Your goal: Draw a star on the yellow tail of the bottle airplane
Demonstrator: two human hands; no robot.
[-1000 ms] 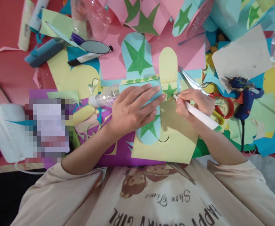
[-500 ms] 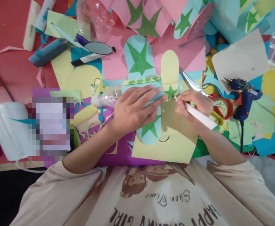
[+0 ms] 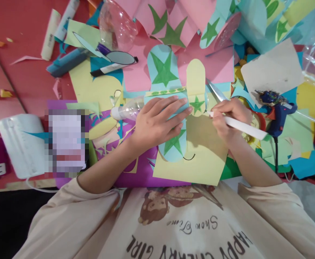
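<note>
My left hand (image 3: pixel 160 120) lies flat, fingers spread, on a light blue paper piece (image 3: pixel 170 153) with green stars. Its fingertips reach the edge of a narrow yellow paper strip (image 3: pixel 195 77) with a rounded top. That strip bears a green star (image 3: pixel 197 104) at its lower end. My right hand (image 3: pixel 231 118) is closed round a white marker (image 3: pixel 246 127) with a green end. The marker's tip points left, just right of the star and apart from it. Beneath both lies a pale yellow sheet (image 3: pixel 197 171) with a small black curve drawn on it.
Scissors (image 3: pixel 217 91) lie partly under my right hand. A blue glue gun (image 3: pixel 277 118) stands farther right. Left of my left hand are a clear plastic bottle (image 3: pixel 130 109) and a white device (image 3: pixel 21 145). Markers (image 3: pixel 51 34) and pink sheets (image 3: pixel 217 64) lie toward the back.
My right hand has drawn the marker to the right, off the star's lower edge. My left hand stays on the blue paper. The whole view has shifted slightly.
</note>
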